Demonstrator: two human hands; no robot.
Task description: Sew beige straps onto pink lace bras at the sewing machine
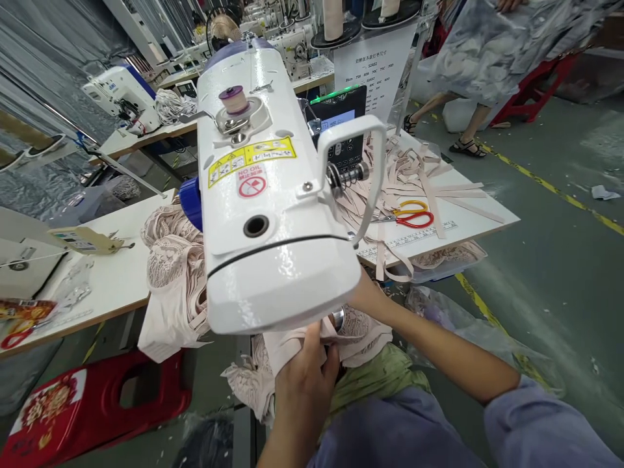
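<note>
Right in front of me stands a white sewing machine (277, 195), its head covering the stitching area. A beige lace bra (361, 331) lies beneath the head and hangs down over my lap. My left hand (305, 377) is closed on the bra's fabric at the front, with thumb and forefinger pinching it. My right hand (365, 292) reaches in behind the machine's head from the right; its fingers are hidden there. More beige lace bras (173, 273) are heaped on the left, against the machine's side.
On the table right of the machine lie beige straps (409, 162), red and yellow-handled scissors (414, 214) and a printed ruler (414, 244). A control screen (341, 130) stands behind. A red stool (97, 403) is at lower left. Someone's legs (470, 130) show at upper right.
</note>
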